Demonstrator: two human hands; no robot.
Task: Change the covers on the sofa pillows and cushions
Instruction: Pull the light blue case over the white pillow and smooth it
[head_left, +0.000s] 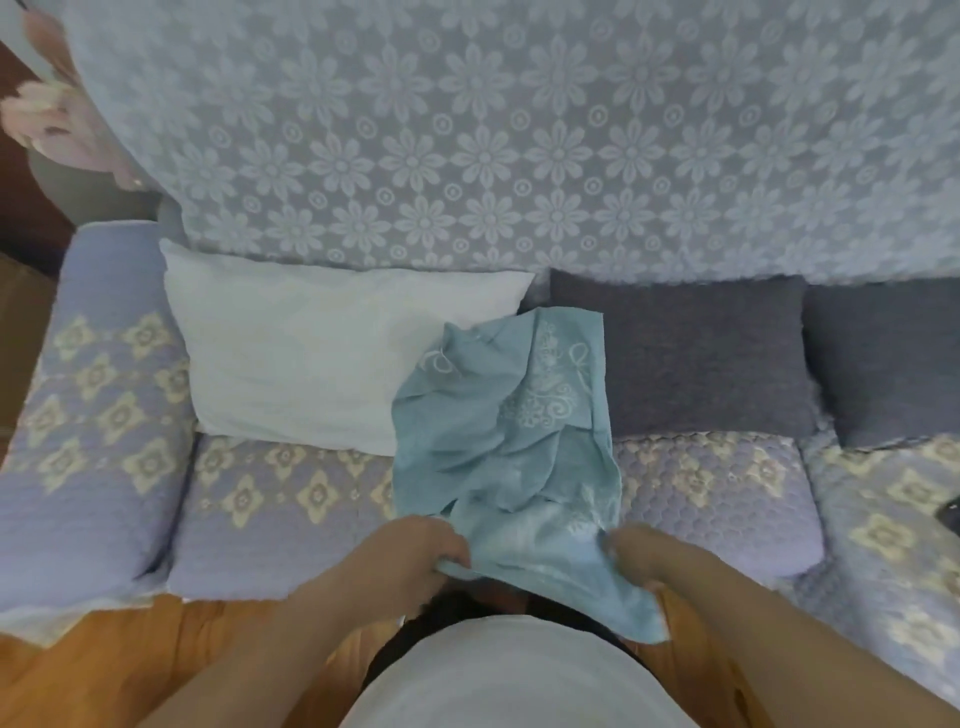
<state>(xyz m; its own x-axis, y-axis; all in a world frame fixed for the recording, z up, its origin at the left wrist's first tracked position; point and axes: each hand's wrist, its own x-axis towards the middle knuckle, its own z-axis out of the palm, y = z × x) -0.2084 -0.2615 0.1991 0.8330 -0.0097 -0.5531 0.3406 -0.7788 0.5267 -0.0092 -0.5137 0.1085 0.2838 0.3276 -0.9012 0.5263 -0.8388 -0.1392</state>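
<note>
Looking down from the head camera, we see both hands holding a teal cover (511, 447) over the front edge of the sofa (291, 525). Our left hand (415, 551) grips the cover's near left edge, fingers curled round a bunched fold. Our right hand (641, 553) holds the near right edge; its fingers are partly hidden by the cloth, but they appear curled into it. The cover is crumpled and carries pale embroidered scrollwork. Its far end lies on the seat and reaches up against the pillows; its near end hangs down between the hands, over the seat's front edge.

A white pillow (311, 353), bare of any cover, leans against the sofa back on the left seat, and the teal cover overlaps its right lower corner. A dark grey pillow (701, 353) stands just beside the cover on the right, touching it or nearly so; we cannot tell which. A second dark pillow (888, 364) stands beside the first, further right.

The seat cushions and left armrest (93, 405) wear a lilac quilted fabric with cream diamond motifs. A blue lace throw (519, 130) with a flower pattern drapes over the sofa back. Wood flooring (104, 654) shows below the seat front. A small dark object (949, 512) at the right edge is too cropped to identify.
</note>
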